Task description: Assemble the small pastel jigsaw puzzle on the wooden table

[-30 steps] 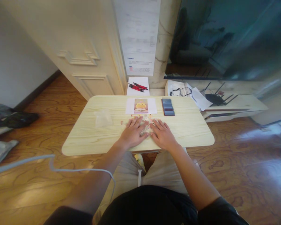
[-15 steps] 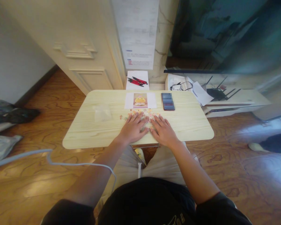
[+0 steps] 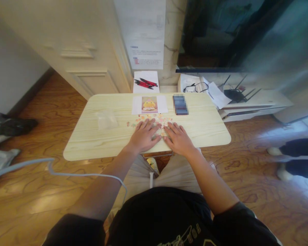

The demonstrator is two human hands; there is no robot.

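Observation:
My left hand lies palm down with its fingers stretched out over a patch of small coloured puzzle pieces. Just to its right, my right hand is also flat, fingers spread, touching the near right part of the same pieces. Several pieces show beyond and between the hands; those under the palms are hidden. A white sheet with a printed yellow cartoon figure lies behind the pieces.
On the pale wooden table are a clear plastic bag at left and a phone at back right. Red pens lie behind the table. A pale cable crosses my left arm. Another person's legs show at right.
My view has shifted slightly. Both hands stay flat on the pieces, with a slightly wider gap at the fingertips. More of the other person's legs shows at right.

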